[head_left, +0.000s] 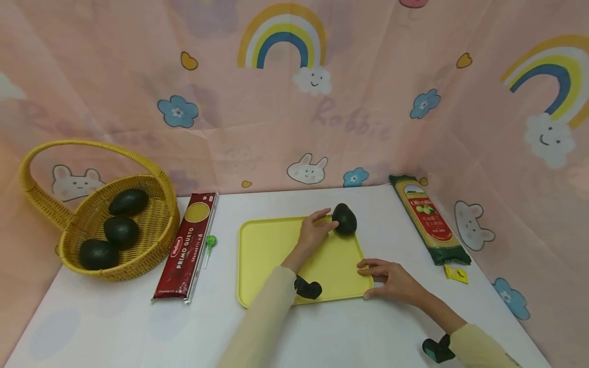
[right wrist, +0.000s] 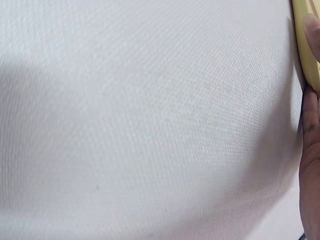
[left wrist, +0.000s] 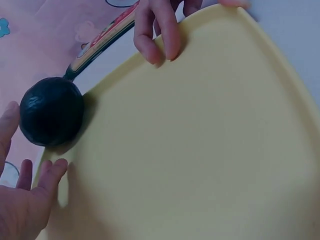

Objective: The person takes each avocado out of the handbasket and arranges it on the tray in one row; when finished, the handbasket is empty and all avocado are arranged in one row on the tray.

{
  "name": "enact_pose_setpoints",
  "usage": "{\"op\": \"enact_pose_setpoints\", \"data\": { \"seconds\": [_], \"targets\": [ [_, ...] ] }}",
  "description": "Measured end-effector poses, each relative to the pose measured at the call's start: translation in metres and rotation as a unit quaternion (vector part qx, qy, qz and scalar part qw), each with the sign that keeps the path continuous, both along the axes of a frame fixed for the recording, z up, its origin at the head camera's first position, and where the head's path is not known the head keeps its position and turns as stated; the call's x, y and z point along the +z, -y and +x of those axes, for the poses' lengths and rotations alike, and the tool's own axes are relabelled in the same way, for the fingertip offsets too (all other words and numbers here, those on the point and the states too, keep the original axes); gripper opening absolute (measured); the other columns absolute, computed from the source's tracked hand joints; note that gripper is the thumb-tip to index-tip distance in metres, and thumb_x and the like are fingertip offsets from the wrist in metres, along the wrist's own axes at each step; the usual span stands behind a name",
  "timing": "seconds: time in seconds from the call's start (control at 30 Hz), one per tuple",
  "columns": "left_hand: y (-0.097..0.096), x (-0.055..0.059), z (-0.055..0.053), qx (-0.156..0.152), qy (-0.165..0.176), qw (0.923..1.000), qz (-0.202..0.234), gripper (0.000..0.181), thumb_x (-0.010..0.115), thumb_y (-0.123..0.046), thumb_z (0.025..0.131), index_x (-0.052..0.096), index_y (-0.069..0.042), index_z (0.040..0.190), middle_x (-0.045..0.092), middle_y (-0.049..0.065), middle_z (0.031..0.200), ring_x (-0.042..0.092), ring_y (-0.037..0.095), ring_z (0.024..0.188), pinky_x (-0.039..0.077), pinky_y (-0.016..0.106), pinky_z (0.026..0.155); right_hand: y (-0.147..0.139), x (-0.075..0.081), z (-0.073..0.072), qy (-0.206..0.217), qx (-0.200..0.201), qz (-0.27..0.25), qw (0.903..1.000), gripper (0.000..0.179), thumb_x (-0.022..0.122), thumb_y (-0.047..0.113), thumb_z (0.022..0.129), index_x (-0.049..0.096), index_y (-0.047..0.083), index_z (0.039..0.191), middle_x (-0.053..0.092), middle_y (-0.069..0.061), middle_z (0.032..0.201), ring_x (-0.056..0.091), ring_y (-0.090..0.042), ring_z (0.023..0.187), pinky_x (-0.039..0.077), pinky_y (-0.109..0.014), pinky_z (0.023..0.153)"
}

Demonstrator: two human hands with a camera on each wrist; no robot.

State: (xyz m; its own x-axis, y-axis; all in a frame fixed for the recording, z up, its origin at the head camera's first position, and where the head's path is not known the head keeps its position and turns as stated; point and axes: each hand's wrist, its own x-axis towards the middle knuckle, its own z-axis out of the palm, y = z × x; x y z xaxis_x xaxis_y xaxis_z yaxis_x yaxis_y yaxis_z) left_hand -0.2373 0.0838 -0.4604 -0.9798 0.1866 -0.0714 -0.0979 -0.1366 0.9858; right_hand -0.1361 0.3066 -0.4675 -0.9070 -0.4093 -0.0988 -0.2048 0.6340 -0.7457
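A dark green avocado sits at the far right corner of the yellow tray. Beside it, on its left, my left hand reaches across the tray with fingers spread. In the left wrist view, one fingertip overlaps the edge of the avocado, and the other digits stay below it, near the rim. My right hand holds the tray's near right corner, its fingers over the rim and its thumb at the near side. Only part of that hand and a strip of tray show in the right wrist view.
To the left, a yellow wicker basket with a tall handle holds three avocados. Between basket and tray lie a red spaghetti pack and a green lollipop. On the right are an Olivoila pasta pack and a small yellow packet.
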Motion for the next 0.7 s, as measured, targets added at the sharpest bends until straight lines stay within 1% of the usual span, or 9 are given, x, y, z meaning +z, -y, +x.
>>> {"op": "enact_pose_setpoints", "data": {
  "seconds": [0.07, 0.13, 0.17, 0.27, 0.4, 0.6, 0.7],
  "targets": [
    [0.005, 0.001, 0.001, -0.018, 0.011, 0.9997, 0.014, 0.043, 0.068, -0.006, 0.089, 0.058, -0.003, 0.131, 0.048, 0.017, 0.138, 0.059, 0.019, 0.096, 0.053, 0.036, 0.084, 0.0, -0.001, 0.0, 0.002, -0.003, -0.001, 1.0, 0.048, 0.08, 0.027, 0.076, 0.069, 0.003, 0.117, 0.058, -0.015, 0.128, 0.045, -0.041, 0.125, 0.049, -0.036, 0.093],
    [0.01, 0.002, 0.002, -0.033, 0.016, 0.9991, 0.023, 0.044, 0.067, -0.006, 0.09, 0.057, -0.003, 0.132, 0.047, 0.017, 0.139, 0.06, 0.022, 0.102, 0.051, 0.044, 0.092, 0.0, -0.001, 0.0, 0.001, -0.002, 0.0, 1.0, 0.048, 0.08, 0.028, 0.076, 0.069, 0.003, 0.117, 0.058, -0.015, 0.128, 0.045, -0.041, 0.125, 0.049, -0.035, 0.092],
    [0.012, 0.003, 0.003, -0.04, 0.017, 0.9988, 0.022, 0.043, 0.066, -0.007, 0.09, 0.057, -0.003, 0.132, 0.046, 0.017, 0.14, 0.06, 0.023, 0.106, 0.049, 0.046, 0.094, 0.001, -0.001, 0.0, 0.002, -0.002, -0.001, 1.0, 0.048, 0.08, 0.028, 0.076, 0.069, 0.003, 0.116, 0.058, -0.015, 0.128, 0.045, -0.041, 0.125, 0.049, -0.035, 0.092],
    [0.018, 0.003, 0.008, -0.064, 0.015, 0.9976, 0.02, 0.043, 0.066, -0.008, 0.091, 0.056, -0.003, 0.133, 0.047, 0.016, 0.14, 0.06, 0.028, 0.111, 0.048, 0.047, 0.095, 0.002, 0.002, -0.001, 0.007, 0.001, -0.005, 1.0, 0.049, 0.081, 0.027, 0.076, 0.069, 0.002, 0.116, 0.058, -0.016, 0.128, 0.045, -0.042, 0.125, 0.049, -0.036, 0.092],
    [0.026, 0.002, 0.018, -0.091, 0.013, 0.9956, 0.016, 0.044, 0.065, -0.007, 0.091, 0.055, -0.002, 0.134, 0.047, 0.015, 0.14, 0.061, 0.028, 0.111, 0.049, 0.046, 0.095, 0.003, 0.004, -0.003, 0.012, 0.01, -0.008, 0.9998, 0.049, 0.081, 0.025, 0.076, 0.069, -0.001, 0.115, 0.057, -0.018, 0.127, 0.046, -0.043, 0.124, 0.05, -0.036, 0.091],
    [0.04, 0.002, 0.029, -0.124, 0.007, 0.9919, 0.028, 0.045, 0.063, -0.006, 0.092, 0.052, 0.0, 0.136, 0.045, 0.019, 0.141, 0.059, 0.028, 0.115, 0.047, 0.048, 0.096, 0.003, 0.004, -0.005, 0.006, 0.016, -0.002, 0.9999, 0.049, 0.081, 0.025, 0.075, 0.069, 0.0, 0.115, 0.058, -0.018, 0.127, 0.047, -0.043, 0.123, 0.05, -0.035, 0.091],
    [0.046, 0.001, 0.034, -0.133, 0.009, 0.9904, 0.037, 0.046, 0.063, -0.006, 0.092, 0.051, 0.001, 0.136, 0.044, 0.021, 0.141, 0.058, 0.028, 0.116, 0.046, 0.048, 0.096, 0.002, 0.003, -0.004, 0.003, 0.016, 0.002, 0.9999, 0.048, 0.081, 0.025, 0.075, 0.069, 0.0, 0.115, 0.058, -0.018, 0.127, 0.046, -0.043, 0.123, 0.05, -0.035, 0.09]
  ]
}}
